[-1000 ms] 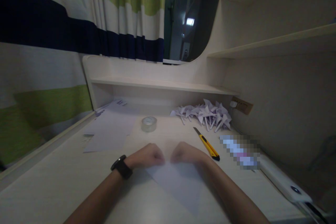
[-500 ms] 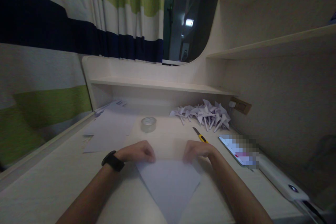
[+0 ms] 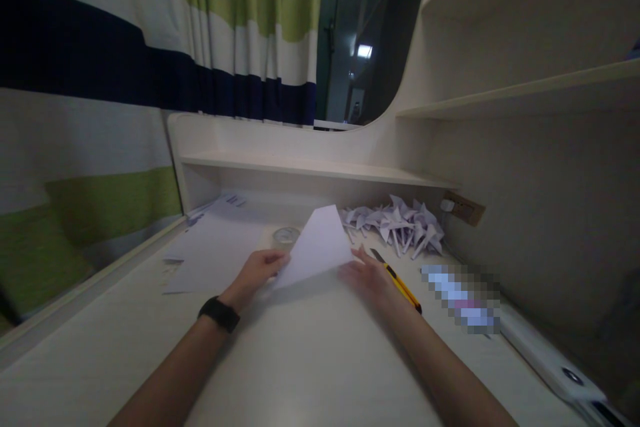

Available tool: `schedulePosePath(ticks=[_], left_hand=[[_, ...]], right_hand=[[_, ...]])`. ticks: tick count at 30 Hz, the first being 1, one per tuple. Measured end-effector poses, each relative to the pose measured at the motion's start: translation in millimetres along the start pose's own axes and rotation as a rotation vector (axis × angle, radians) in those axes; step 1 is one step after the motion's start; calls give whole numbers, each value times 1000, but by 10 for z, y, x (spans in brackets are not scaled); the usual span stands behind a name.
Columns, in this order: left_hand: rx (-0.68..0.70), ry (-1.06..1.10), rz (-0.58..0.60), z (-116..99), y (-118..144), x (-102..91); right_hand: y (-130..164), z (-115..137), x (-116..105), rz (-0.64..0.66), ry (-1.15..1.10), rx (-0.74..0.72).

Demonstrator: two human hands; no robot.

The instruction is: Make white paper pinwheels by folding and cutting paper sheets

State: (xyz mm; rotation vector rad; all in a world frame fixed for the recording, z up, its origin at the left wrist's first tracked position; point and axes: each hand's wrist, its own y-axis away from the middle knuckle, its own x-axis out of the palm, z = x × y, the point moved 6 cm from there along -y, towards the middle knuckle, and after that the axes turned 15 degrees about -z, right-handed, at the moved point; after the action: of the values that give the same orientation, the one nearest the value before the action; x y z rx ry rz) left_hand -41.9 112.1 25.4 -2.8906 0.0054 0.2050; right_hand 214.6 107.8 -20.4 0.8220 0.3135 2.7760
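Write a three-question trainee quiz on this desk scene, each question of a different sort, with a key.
1. True or false: both hands touch the folded paper.
2. Which lies just right of the right hand? A) tape roll B) yellow utility knife C) phone
3. Fill in: the left hand wears a black ____ at the wrist.

Key: 1 true. 2 B, the yellow utility knife. 3 watch.

A pale, folded sheet of paper, triangular in outline, sits at the middle of the frame, lifted off the desk and tilted, one point upward toward the shelf, its lower left and right corners at the two hands
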Motion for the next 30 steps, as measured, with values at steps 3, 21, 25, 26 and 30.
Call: schedulePosePath(ticks=[3, 21, 25, 26, 30], left_hand=[[-66, 73, -16, 90, 21, 97], [-72, 145, 20, 318, 195, 530], [-57, 152, 8, 295, 187, 501], [-72, 169, 20, 298, 195, 505], [-161, 254, 41, 329, 229, 526]], right_hand=[[63, -215, 132, 1, -52, 48], [339, -444, 357, -3, 50, -225], [371, -399, 377, 44, 118, -201], [374, -395, 378, 53, 130, -199], [348, -424, 342, 16, 183, -219]])
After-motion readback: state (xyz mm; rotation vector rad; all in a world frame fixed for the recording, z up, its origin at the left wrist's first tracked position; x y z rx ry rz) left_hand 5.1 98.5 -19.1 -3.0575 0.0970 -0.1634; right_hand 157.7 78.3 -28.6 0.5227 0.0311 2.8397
